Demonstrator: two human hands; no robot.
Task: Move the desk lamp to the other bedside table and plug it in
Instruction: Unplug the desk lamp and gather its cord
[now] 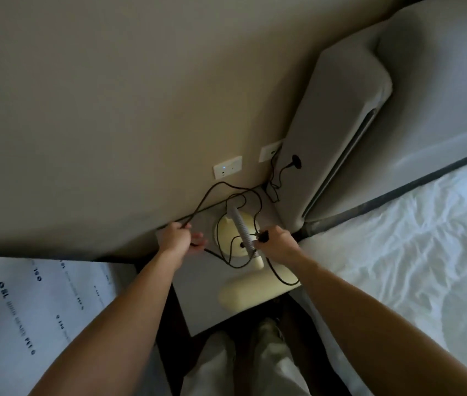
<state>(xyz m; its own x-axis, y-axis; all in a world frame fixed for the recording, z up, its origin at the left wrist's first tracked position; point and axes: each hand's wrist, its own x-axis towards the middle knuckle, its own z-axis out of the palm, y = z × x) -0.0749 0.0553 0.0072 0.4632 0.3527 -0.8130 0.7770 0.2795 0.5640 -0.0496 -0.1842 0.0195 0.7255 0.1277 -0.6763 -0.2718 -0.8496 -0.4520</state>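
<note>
A cream desk lamp (243, 290) with a ribbed flexible neck stands on the grey bedside table (198, 290), its head pointing toward me. Its black cord (220, 187) loops loosely over the round base and up along the wall. My left hand (176, 238) grips a stretch of the cord at the table's left edge. My right hand (276, 238) holds the black plug (263, 236) beside the lamp's neck. Two white wall sockets sit above the table: one (228, 167) with a small blue light, another (270, 150) partly behind the headboard.
A grey padded headboard (340, 132) and the bed with a white sheet (412, 252) lie to the right. Another black cable (276, 178) runs from the right socket to a round fitting on the headboard. A plastic-wrapped printed sheet (35, 318) lies at lower left. My legs are below the table.
</note>
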